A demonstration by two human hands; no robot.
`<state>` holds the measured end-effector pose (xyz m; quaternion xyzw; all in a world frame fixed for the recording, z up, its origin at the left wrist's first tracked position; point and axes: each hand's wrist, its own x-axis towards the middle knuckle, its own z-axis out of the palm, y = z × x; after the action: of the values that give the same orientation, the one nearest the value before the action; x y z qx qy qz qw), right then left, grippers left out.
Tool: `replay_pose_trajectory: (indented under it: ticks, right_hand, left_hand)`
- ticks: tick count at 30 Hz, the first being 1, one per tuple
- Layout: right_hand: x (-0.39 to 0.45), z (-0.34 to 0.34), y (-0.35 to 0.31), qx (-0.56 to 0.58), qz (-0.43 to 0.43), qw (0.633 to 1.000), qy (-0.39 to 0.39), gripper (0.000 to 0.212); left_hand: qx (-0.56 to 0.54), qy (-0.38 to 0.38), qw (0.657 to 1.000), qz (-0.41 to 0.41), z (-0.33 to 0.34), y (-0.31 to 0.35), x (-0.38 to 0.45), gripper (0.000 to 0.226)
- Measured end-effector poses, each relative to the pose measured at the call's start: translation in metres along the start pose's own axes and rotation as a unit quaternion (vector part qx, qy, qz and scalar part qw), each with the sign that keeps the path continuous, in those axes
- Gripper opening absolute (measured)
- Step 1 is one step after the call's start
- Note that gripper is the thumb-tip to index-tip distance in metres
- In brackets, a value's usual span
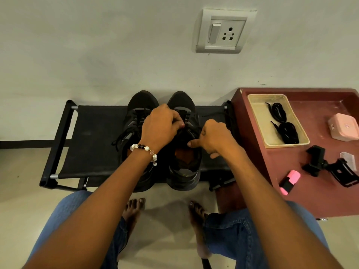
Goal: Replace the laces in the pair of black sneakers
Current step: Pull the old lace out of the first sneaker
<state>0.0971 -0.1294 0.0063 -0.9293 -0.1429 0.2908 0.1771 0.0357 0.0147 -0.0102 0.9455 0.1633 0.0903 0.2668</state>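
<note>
The room is a bit dim, with soft light and no bright glare, and the wall [97,45] looks flat and gray. Soft shadows lie on the floor [167,220] under the black rack [93,136], and the black sneakers [182,152] are so dark that their small parts are hard to see. The picture bends at its edges, so the arms look very wide at the bottom corners, and the arms and jeans [233,239] there are a little blurry.
</note>
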Motion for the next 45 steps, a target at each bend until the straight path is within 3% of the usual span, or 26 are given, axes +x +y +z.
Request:
replay_pose_trajectory:
  ticks: [4, 6, 8, 10, 12, 14, 19, 24, 29, 35, 38, 41, 43, 45]
  right_hand:
    - [-0.003, 0.000, -0.001, 0.023, 0.013, 0.999, -0.020, 0.046]
    - [-0.005, 0.001, -0.002, 0.015, 0.012, 0.999, -0.031, 0.047]
    - [-0.005, 0.003, -0.003, 0.012, 0.005, 0.999, -0.035, 0.047]
    - [-0.005, 0.005, -0.003, 0.018, -0.001, 0.999, -0.030, 0.045]
    - [-0.004, 0.007, -0.004, 0.020, -0.013, 1.000, -0.016, 0.042]
    - [-0.002, 0.008, -0.004, 0.021, -0.025, 0.999, 0.001, 0.036]
    - [0.005, 0.011, -0.001, 0.024, -0.042, 0.999, 0.014, 0.016]
    - [0.010, 0.009, 0.002, 0.089, -0.022, 0.996, 0.005, 0.011]
    - [0.009, 0.005, 0.003, 0.102, -0.017, 0.995, -0.006, 0.012]
    - [0.004, 0.009, 0.000, 0.072, -0.035, 0.997, -0.007, 0.015]
    - [0.000, 0.010, -0.002, 0.037, -0.040, 0.998, -0.010, 0.017]
    - [-0.002, 0.009, -0.003, 0.026, -0.043, 0.999, -0.017, 0.016]
    - [-0.001, 0.009, -0.003, 0.023, -0.042, 0.998, -0.028, 0.016]
    - [0.000, 0.010, -0.003, 0.030, -0.034, 0.998, -0.044, 0.017]
  left_hand:
    - [-0.129, 0.129, 0.972, -0.151, -0.004, -0.007, 0.004, 0.013]
    - [-0.134, 0.150, 0.966, -0.164, -0.006, -0.008, 0.005, 0.016]
    - [-0.135, 0.129, 0.975, -0.119, -0.007, -0.005, 0.004, 0.023]
    - [-0.124, 0.047, 0.991, -0.035, -0.007, 0.000, 0.001, 0.022]
    - [-0.062, -0.051, 0.996, 0.026, -0.004, 0.002, -0.002, 0.025]
    - [0.004, -0.086, 0.996, 0.032, 0.002, 0.002, -0.005, 0.035]
    - [0.021, -0.008, 1.000, -0.013, 0.011, 0.003, -0.012, 0.034]
    - [-0.055, 0.044, 0.992, -0.101, 0.008, 0.002, -0.017, 0.030]
    - [0.027, 0.077, 0.997, 0.008, 0.015, 0.009, -0.027, 0.025]
    - [0.163, 0.126, 0.974, 0.097, 0.029, 0.005, -0.026, 0.017]
    - [0.088, 0.136, 0.984, 0.077, 0.029, 0.007, -0.026, 0.012]
    - [-0.040, 0.140, 0.988, -0.057, 0.024, 0.008, -0.024, 0.010]
    - [-0.180, 0.156, 0.957, -0.168, 0.019, 0.006, -0.017, 0.006]
    - [-0.287, 0.151, 0.921, -0.216, 0.015, 0.004, -0.012, 0.005]
